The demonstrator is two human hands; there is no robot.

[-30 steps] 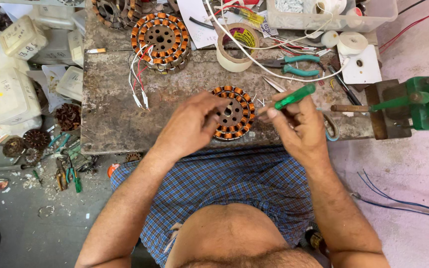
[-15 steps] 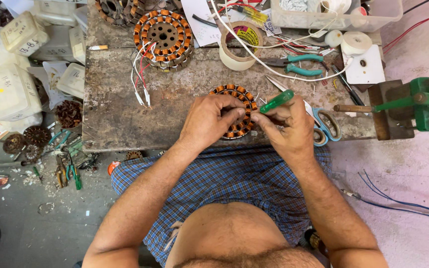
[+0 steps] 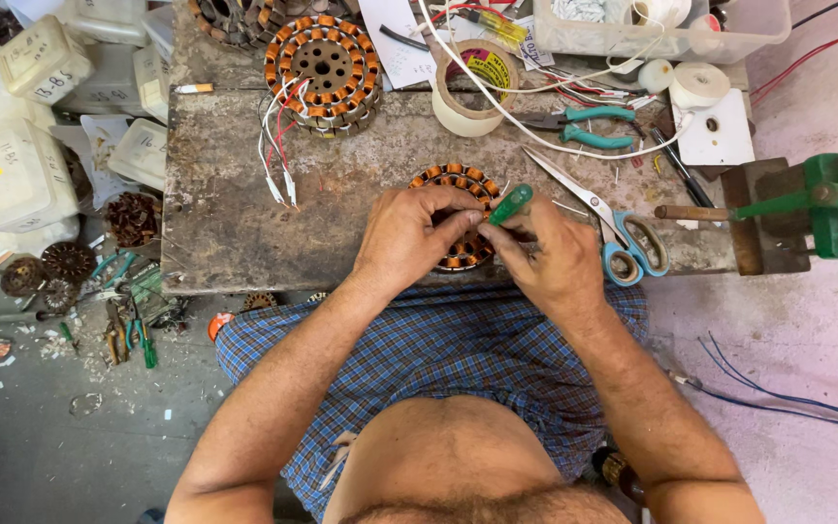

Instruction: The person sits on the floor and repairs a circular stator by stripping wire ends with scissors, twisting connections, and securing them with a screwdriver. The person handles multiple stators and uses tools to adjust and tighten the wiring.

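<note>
Left hand: the left hand (image 3: 409,238) is laid over the coil ring (image 3: 458,218) just left of the frame's centre, fingers curled and closed on its near left edge, so that part of the ring is covered.
Right hand: the right hand (image 3: 550,257) is closed around a green-handled tool (image 3: 510,205), pinched between thumb and fingers; the handle is pointed up and away, and its tip is hidden among the fingers at the ring's right side.
Coil ring: a round ring of orange-wound coils is seen flat on the bench (image 3: 244,223), at its near edge, in the middle of the frame, touched by both hands.
Scissors: scissors (image 3: 613,238) with blue handles are laid just right of the right hand, blades pointed to the upper left.
Larger coil ring: a bigger ring (image 3: 324,73) is stood at the upper middle, with white and red wires (image 3: 273,155) trailed down from it.
Tape roll: a tape roll (image 3: 472,87) is placed above the hands.
Pliers: teal-handled pliers (image 3: 584,126) are laid at the upper right.
Vise: a green vise (image 3: 826,204) is fixed at the right edge.
Boxes: white plastic boxes (image 3: 12,165) are piled at the upper left.
</note>
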